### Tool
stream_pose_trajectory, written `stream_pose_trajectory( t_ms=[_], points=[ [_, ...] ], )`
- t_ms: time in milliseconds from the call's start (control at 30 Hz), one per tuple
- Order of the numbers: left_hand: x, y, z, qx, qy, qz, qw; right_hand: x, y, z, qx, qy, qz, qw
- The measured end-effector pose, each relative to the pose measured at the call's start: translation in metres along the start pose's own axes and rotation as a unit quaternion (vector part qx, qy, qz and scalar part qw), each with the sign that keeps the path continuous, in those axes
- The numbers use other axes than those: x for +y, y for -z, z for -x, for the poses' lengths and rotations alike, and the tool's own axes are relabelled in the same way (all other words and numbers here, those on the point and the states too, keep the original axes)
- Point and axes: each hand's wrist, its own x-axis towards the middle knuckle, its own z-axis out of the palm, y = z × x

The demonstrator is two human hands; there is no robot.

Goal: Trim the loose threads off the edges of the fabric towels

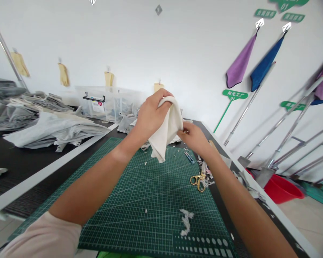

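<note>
A piece of white fabric [167, 129] hangs in the air above the far part of the green cutting mat [140, 200]. My left hand [153, 111] grips its top fold, thumb and fingers closed on the cloth. At the fabric's right edge, my right hand [193, 138] pinches the cloth between thumb and fingers. The fabric's lower corner dangles free over the mat. Below my right hand lie blue thread snips [189, 157] and gold-handled scissors [198, 181], both on the mat's right side.
Piles of grey and white cloth [56, 130] cover the table on the left. Behind them stands a clear plastic bin [104, 105]. White scraps [186, 222] lie on the mat. A red basin [284, 190] and long-handled tools stand right of the table.
</note>
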Motion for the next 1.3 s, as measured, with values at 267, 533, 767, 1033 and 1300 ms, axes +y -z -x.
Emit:
stream_pose_trajectory(
  t_ms=[267,533,767,1033,1300],
  points=[
    [-0.008,0.031,-0.013,-0.149,0.118,0.066,0.979,0.023,0.01,0.001,-0.02,-0.094,-0.173,0.98],
    [-0.015,0.078,-0.011,-0.304,0.221,0.056,0.925,0.023,0.055,0.026,-0.107,-0.172,-0.428,0.881],
    [-0.03,0.096,-0.003,-0.338,0.182,-0.057,0.922,0.022,0.091,0.039,-0.191,-0.126,-0.143,0.963],
    [-0.038,0.107,0.002,-0.387,0.216,-0.072,0.893,0.036,0.119,0.052,-0.267,-0.124,-0.043,0.955],
    [-0.052,0.133,0.015,-0.394,0.331,0.01,0.858,0.025,0.137,0.069,-0.263,-0.173,-0.125,0.941]
  ],
)
